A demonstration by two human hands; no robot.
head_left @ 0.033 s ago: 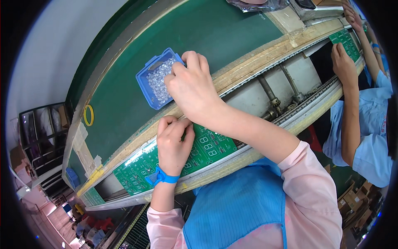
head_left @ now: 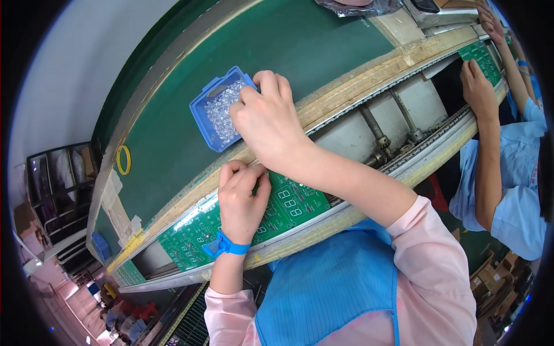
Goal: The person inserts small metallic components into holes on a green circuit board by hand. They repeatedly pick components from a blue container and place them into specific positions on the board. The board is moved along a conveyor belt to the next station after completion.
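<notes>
My right hand (head_left: 266, 118) reaches over the right side of a small blue plastic bin (head_left: 199, 118). Its fingers are bent and closed, their tips hidden behind the hand, so what they grip does not show. Many small clear plastic parts (head_left: 222, 115) fill the bin. Below it, my left hand (head_left: 242, 199), with a blue wrist strap (head_left: 226, 247), rests over a green circuit board (head_left: 199, 236). Its fingers are curled together at the board's far edge, and anything in them is too small or covered to name. White digit displays (head_left: 287, 202) sit on the board.
The board lies on a chain conveyor (head_left: 427, 138) with wooden rails (head_left: 340, 101). A yellow tape ring (head_left: 123, 160) is on the green table at left. To the right, a co-worker's hand (head_left: 479, 89) is beside another green board (head_left: 480, 60). A plastic bag (head_left: 369, 8) lies at the back.
</notes>
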